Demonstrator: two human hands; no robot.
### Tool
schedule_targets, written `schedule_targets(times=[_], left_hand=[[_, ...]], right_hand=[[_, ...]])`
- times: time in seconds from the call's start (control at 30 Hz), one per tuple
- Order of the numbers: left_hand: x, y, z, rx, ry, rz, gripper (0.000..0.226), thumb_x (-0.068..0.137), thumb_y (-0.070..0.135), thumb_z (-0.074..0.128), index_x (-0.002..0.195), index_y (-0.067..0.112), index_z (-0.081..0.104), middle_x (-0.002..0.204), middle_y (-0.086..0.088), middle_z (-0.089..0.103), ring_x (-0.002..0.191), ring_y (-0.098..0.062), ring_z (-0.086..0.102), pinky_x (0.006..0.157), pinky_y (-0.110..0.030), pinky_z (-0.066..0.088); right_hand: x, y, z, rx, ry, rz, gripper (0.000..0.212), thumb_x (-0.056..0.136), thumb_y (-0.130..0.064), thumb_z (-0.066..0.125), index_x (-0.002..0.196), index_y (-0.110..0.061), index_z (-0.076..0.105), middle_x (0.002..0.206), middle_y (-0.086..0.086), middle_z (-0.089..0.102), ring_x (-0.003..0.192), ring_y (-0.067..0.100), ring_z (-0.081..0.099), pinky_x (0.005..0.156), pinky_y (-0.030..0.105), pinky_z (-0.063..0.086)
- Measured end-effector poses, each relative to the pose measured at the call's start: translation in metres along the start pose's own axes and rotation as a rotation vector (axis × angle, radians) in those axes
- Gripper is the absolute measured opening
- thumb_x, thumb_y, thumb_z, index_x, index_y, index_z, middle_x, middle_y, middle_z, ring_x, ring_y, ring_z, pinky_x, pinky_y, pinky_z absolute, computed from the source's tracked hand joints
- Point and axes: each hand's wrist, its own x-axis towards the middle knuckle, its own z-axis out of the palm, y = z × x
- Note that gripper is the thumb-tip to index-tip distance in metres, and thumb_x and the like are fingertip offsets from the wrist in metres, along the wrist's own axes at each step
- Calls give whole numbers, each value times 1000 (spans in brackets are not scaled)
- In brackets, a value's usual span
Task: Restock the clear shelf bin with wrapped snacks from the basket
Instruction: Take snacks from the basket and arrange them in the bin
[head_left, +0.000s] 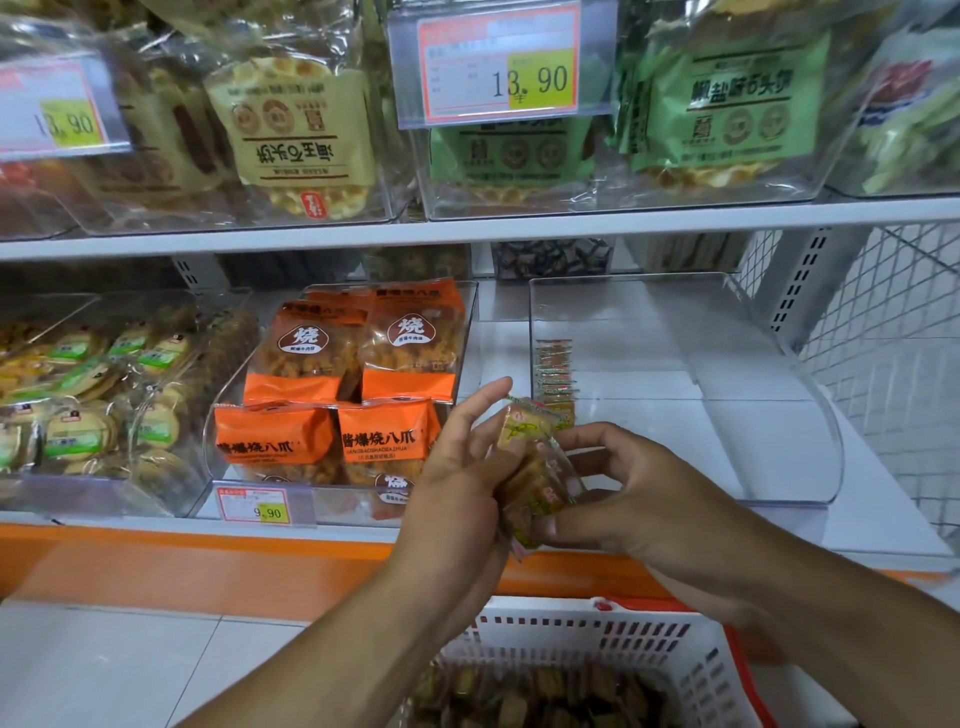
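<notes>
Store shelving fills the head view: white shelves with an orange trim strip along the near edge of the lower one.

Upper shelf: clear bins of waffle-type packs, yellow pack on the left, green packs on the right, price tag reading 13.90 between them.

Lower shelf, left to right: bin of round biscuits with green labels, bin of orange snack bags with a 9.90 tag on its front, then the clear shelf bin. That bin is nearly bare; only a short row of small wrapped snacks stands on edge against its left wall.

Both hands are up in front of the shelf, just near the bin's left front corner. Left hand backs a stack of wrapped snacks with its palm, fingers straight and slightly spread, pointing up and away. Right hand grips the same stack from the right, fingers curled round it, thumb on the lower end. Stack is tilted, top end toward the bin, touching both hands, still outside the bin opening.

White slotted basket with a red handle sits at the bottom, below the hands, holding more brown wrapped snacks. Wire mesh panel at far right.
</notes>
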Motion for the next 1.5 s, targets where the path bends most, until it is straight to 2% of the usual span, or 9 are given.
schedule_targets(times=[0.2, 0.4, 0.53, 0.73, 0.97, 1.1, 1.23, 1.37, 1.5], left_hand=[[3, 3, -3, 97, 55, 142, 44, 100, 1, 51, 120, 36, 70, 110, -8, 75, 88, -21, 74, 67, -34, 60], [12, -4, -12, 450, 160, 250, 48, 102, 8, 57, 119, 52, 58, 105, 8, 76, 102, -14, 71, 91, -35, 55], [17, -19, -12, 491, 231, 261, 40, 101, 8, 58, 119, 44, 58, 104, 13, 76, 96, -5, 71, 90, -37, 53], [23, -26, -14, 494, 217, 200, 44, 101, 14, 59, 108, 57, 64, 108, 14, 75, 100, -7, 72, 88, -36, 56], [22, -27, -16, 535, 200, 163, 41, 102, 11, 58, 109, 50, 64, 112, 12, 74, 95, -10, 72, 86, -40, 60], [19, -19, -14, 502, 204, 219, 32, 101, 10, 59, 116, 38, 62, 111, 10, 76, 102, -10, 72, 92, -41, 57], [16, -10, -15, 405, 159, 246, 28, 99, 8, 61, 119, 28, 62, 108, 3, 78, 101, -14, 73, 90, -38, 54], [14, -7, -14, 363, 104, 258, 28, 101, 9, 59, 122, 26, 62, 115, 2, 76, 106, -15, 72, 91, -34, 51], [13, -9, -11, 412, 64, 248, 31, 100, 12, 60, 126, 29, 59, 124, 4, 73, 116, -14, 68, 98, -35, 53]], right_hand=[[9, -15, -15, 10, -141, 49, 61, 66, 13, 85, 119, -11, 67, 113, 14, 69, 96, 31, 75, 77, 38, 62], [55, -17, -52, -484, 333, -102, 49, 63, 3, 89, 97, -25, 68, 103, 2, 63, 81, 15, 66, 72, 31, 59], [98, 22, -52, -756, 238, 46, 41, 72, -3, 83, 106, -16, 65, 107, 5, 69, 80, 10, 62, 54, 11, 42], [146, 44, -43, -777, 346, 42, 53, 86, -10, 73, 132, -16, 49, 131, 13, 57, 114, 29, 59, 92, 25, 45], [155, 53, -46, -757, 354, 123, 61, 93, -17, 66, 144, -19, 33, 139, 16, 53, 119, 31, 55, 102, 37, 45], [144, 34, -51, -796, 322, 120, 91, 81, -15, 81, 154, -19, 28, 142, 16, 49, 126, 32, 53, 101, 33, 45], [122, 1, -47, -578, 433, -144, 38, 81, -24, 83, 115, -25, 65, 107, -2, 67, 92, 15, 64, 71, 22, 47], [84, -21, -32, -245, -45, -90, 34, 79, -52, 80, 96, -24, 74, 90, 0, 76, 78, 12, 69, 63, 24, 51], [64, -15, -24, -214, -167, -135, 34, 79, -24, 79, 110, -11, 71, 96, 9, 76, 80, 18, 70, 61, 23, 54]])
